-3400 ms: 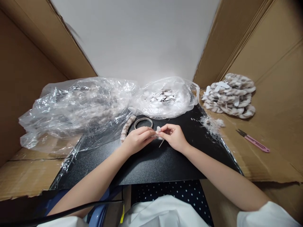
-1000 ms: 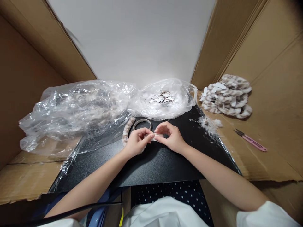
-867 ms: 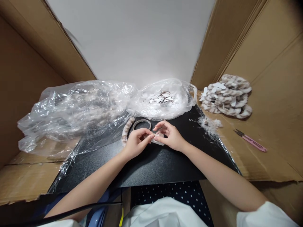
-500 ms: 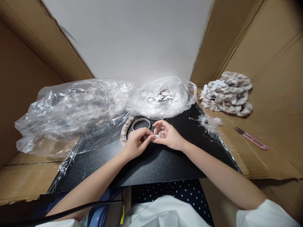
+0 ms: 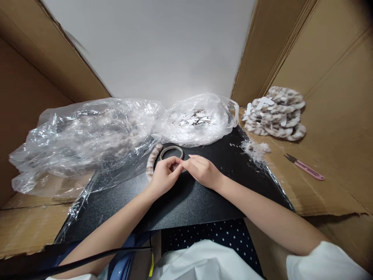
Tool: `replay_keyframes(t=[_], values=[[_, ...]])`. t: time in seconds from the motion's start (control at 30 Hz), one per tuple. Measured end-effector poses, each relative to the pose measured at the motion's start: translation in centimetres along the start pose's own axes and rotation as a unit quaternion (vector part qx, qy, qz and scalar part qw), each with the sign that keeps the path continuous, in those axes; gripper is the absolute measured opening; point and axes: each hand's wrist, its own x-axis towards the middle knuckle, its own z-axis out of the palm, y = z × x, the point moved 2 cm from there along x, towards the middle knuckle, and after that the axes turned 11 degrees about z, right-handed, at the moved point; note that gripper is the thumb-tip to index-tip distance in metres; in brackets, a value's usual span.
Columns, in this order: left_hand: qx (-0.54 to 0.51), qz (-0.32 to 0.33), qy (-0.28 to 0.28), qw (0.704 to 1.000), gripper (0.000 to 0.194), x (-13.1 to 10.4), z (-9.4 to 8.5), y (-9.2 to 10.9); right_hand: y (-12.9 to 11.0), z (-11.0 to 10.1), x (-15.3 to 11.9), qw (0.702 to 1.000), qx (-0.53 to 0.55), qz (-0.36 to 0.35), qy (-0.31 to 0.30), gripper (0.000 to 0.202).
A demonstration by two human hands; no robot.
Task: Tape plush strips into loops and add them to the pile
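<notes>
My left hand and my right hand meet fingertip to fingertip above the black work surface. Both are closed in a pinch; what lies between the fingertips is too small and covered to name. Just beyond my left hand lies a ring-shaped band, grey and partly hidden by the fingers. To its left a short curved strip of fluffy brown-and-white fur rests on the surface, close to my left knuckles.
Behind the hands are a large clear plastic bag of fluffy material and a bag of small white-and-dark pieces. At right lie stacked furry loops with white tags, loose fluff and pink-handled thread snips. Cardboard walls flank the surface.
My right hand has turned over and its fingers have folded inward against the left fingertips. The small whitish piece seen between the hands before is now covered. The whole view has shifted slightly.
</notes>
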Motion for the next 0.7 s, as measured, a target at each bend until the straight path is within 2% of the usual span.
replay_keyframes(t=[0.13, 0.2, 0.33, 0.37, 0.43, 0.5, 0.57, 0.6, 0.7], values=[[-0.079, -0.065, -0.006, 0.995, 0.033, 0.3, 0.0, 0.0, -0.2, 0.7, -0.2, 1.000, 0.005, 0.014, -0.002, 0.027], [-0.077, -0.060, -0.004, 0.995, 0.034, 0.5, -0.4, 0.0, -0.1, 1.1, -0.3, 0.999, 0.005, 0.037, -0.010, 0.025], [0.049, 0.046, 0.062, 0.996, 0.025, 0.6, -1.9, 0.3, 0.6, 0.9, -0.4, 0.981, 0.070, 0.176, -0.030, 0.028], [0.085, 0.083, 0.067, 0.991, 0.026, 0.6, -2.2, 0.5, 0.7, 0.8, -0.4, 0.972, 0.101, 0.210, -0.042, 0.029], [0.128, 0.154, 0.026, 0.979, 0.033, 0.6, -2.4, 0.9, 0.7, 0.4, -0.4, 0.954, 0.160, 0.245, -0.069, 0.027], [0.139, 0.198, -0.047, 0.969, 0.030, 0.6, -2.2, 1.1, 0.6, 0.0, -0.4, 0.949, 0.186, 0.243, -0.080, 0.026], [0.145, 0.221, -0.082, 0.961, 0.019, 0.5, -2.0, 1.2, 0.4, -0.5, -0.3, 0.955, 0.183, 0.225, -0.065, 0.033], [0.152, 0.232, -0.072, 0.958, 0.015, 0.4, -1.9, 1.2, 0.4, -0.8, -0.3, 0.958, 0.183, 0.214, -0.054, 0.039], [0.167, 0.282, 0.014, 0.945, 0.011, 0.0, -2.0, 1.2, 0.5, -1.7, -0.2, 0.959, 0.206, 0.196, -0.019, 0.051]])
